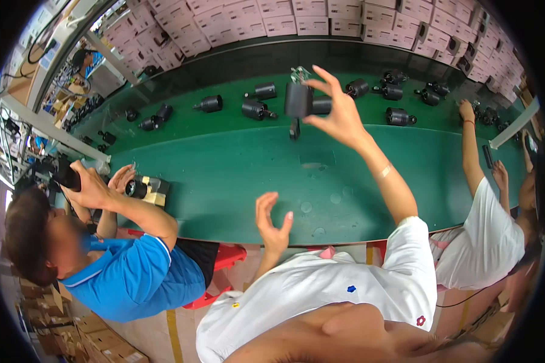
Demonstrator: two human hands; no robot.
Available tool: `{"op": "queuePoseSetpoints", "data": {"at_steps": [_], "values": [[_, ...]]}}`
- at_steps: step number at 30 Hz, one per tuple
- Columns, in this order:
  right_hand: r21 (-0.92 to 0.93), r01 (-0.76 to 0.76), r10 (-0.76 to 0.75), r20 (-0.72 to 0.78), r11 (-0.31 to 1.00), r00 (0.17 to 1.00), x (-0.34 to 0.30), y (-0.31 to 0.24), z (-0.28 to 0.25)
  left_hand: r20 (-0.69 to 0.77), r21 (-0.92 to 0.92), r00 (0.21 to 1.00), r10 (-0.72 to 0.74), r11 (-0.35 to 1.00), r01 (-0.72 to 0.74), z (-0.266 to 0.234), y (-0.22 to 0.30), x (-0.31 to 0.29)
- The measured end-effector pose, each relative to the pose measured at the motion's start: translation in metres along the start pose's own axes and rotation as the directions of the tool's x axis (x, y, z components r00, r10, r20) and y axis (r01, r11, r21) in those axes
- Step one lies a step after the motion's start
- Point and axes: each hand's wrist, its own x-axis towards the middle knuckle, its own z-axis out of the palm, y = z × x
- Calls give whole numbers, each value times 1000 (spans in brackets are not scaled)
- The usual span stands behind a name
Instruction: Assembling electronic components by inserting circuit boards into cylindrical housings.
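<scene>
A black cylindrical part (298, 100) with shiny metal at its top and a short stem below is in front of me, over the far green strip. My right hand (339, 115) has it between the thumb at its lower edge and the fingertips near its top. It looks larger than the similar parts behind it and overlaps a black cylinder (322, 104). Above the table's near edge, my left hand (274, 224) is open, fingers curved and apart, with nothing in it.
More black cylindrical parts (257, 109) lie along the far strip. At left, a person in blue (127, 278) holds a black cylinder (66, 175) beside a yellowish block (156, 192). A person in white (481, 242) reaches over the table at right. Stacked boxes (278, 25) line the back.
</scene>
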Motion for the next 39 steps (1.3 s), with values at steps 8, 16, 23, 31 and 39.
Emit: {"op": "queuePoseSetpoints", "data": {"at_steps": [8, 16, 23, 31, 39], "values": [[-7, 346, -346, 19, 938, 938, -117, -67, -25, 260, -138, 965, 10, 990, 27, 25, 70, 42], [84, 140, -153, 188, 987, 970, -155, -84, -45, 388, -272, 922, 2, 956, 113, 40, 73, 36], [502, -200, 350, -225, 841, 909, -142, -42, -54, 530, -513, 845, -76, 765, 390, 34, 77, 30], [843, -326, 330, 190, 427, 924, -152, -28, -47, 617, -563, 783, -83, 648, 513, 37, 78, 27], [685, -318, 411, 31, 655, 911, -156, -41, -25, 726, -559, 676, -124, 466, 686, 39, 85, 25]]}}
